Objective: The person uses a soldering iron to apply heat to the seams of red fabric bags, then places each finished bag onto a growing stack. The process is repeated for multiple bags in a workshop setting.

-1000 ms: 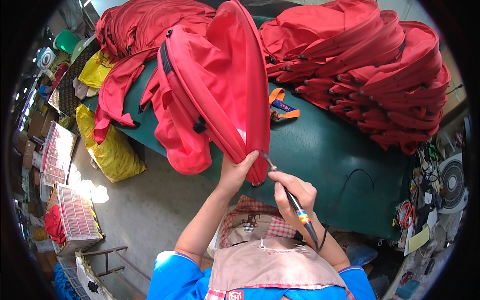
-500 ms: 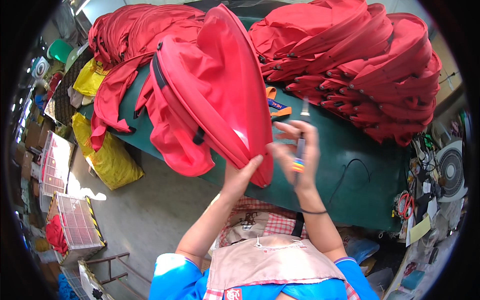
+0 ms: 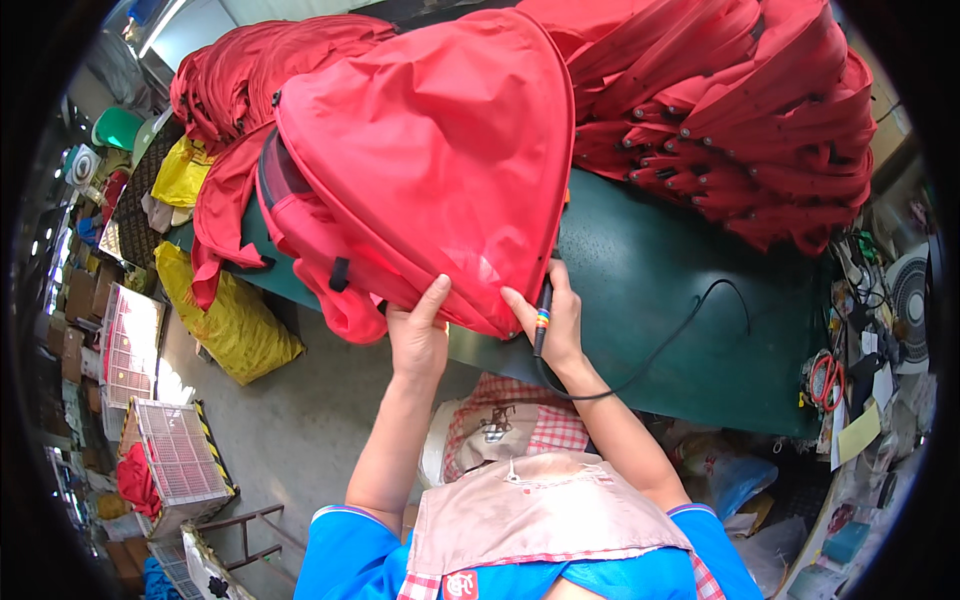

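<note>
Over the dark-green bench (image 3: pixel 670 310), the left hand (image 3: pixel 417 338) and right hand (image 3: pixel 564 320) are pinching the red, hooped fabric piece (image 3: pixel 430 160), seemingly steadying it; the right is also cradling a black, pen-shaped tool (image 3: pixel 543 317).

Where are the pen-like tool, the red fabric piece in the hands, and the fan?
Pen-like tool (image 3: pixel 542 318): head view, on its striped band.
Red fabric piece (image 3: pixel 430 180): head view, on its broad panel.
Fan (image 3: pixel 909 307): head view, on its round grille.

Strong light is glaring on the floor (image 3: pixel 300 420) at left and whitening spots on the red cloth (image 3: pixel 430 170); fisheye edges are bending, darkening to black.
</note>
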Tool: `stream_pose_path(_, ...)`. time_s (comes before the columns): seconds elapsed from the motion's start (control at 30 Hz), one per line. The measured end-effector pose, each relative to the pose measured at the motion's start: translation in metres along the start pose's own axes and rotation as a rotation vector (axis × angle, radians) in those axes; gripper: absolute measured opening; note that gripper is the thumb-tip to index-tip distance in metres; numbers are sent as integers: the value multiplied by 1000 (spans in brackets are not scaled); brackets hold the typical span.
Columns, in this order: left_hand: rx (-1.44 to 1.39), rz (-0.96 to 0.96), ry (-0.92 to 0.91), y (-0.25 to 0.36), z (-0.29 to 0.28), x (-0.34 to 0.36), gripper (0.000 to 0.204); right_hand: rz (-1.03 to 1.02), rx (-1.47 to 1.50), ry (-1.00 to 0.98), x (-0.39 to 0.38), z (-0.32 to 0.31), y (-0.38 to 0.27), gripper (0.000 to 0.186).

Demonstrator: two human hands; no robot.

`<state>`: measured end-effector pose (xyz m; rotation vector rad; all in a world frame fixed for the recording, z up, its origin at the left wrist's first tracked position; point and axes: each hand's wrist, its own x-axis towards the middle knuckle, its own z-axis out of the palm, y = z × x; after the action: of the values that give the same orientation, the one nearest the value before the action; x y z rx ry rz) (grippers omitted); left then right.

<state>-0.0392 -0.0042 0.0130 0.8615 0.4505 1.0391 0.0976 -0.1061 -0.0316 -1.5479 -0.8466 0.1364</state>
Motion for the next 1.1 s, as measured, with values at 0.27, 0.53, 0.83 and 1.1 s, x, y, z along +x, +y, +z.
stream_pose_path(0.27, 69, 18, 63, -7, 1, -1, 68, 17, -61, 49, 9, -23, -18, 35)
stream_pose_path(0.53, 173, 194, 132, -21, 10, 22, 61, -204, 160, -199, -16, -65, -72, 38)
stream_pose_path(0.83, 202, 105, 56, -19, 20, 24, 51, -227, 88, -361, -17, -42, -90, 17)
stream_pose_path(1.1, 182, 113, 73, -12, 23, 15, 39, 317, 238, -645, 24, -51, -122, 26)
